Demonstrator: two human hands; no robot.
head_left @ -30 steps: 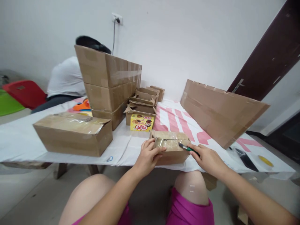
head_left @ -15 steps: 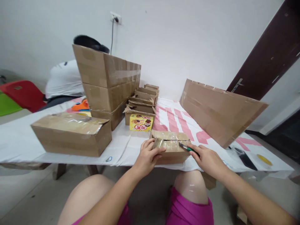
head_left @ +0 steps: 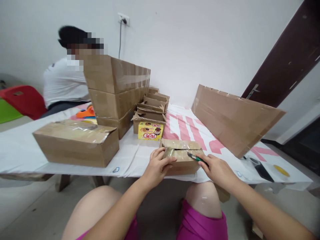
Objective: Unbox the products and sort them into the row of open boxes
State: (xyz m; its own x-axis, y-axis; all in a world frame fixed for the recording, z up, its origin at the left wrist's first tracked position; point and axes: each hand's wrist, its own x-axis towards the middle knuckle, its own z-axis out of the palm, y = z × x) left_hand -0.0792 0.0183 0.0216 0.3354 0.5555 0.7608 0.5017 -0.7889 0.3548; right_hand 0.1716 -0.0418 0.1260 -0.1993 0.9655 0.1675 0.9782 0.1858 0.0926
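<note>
A small cardboard box [head_left: 182,168] sits at the table's front edge, its taped top flaps parted by a dark slit. My left hand [head_left: 158,165] grips the box's left end, thumb resting on the top and fingers over the far side. In my right hand [head_left: 215,168] is a green-handled utility knife [head_left: 200,159], its blade lying on the top just below the slit. Behind the small box stands a yellow printed box [head_left: 150,131], in front of a row of open cartons [head_left: 152,115].
A long closed carton [head_left: 75,146] lies at front left, with stacked cartons [head_left: 100,103] behind it. A person in a white shirt [head_left: 65,81] sits beyond them. To the right stands a large cardboard panel [head_left: 232,116], near a tape roll [head_left: 254,161] and a yellow ring [head_left: 281,170].
My right hand and the utility knife have shifted a little left along the box top. My left hand stays put. The person behind the cartons has moved left and raised their head.
</note>
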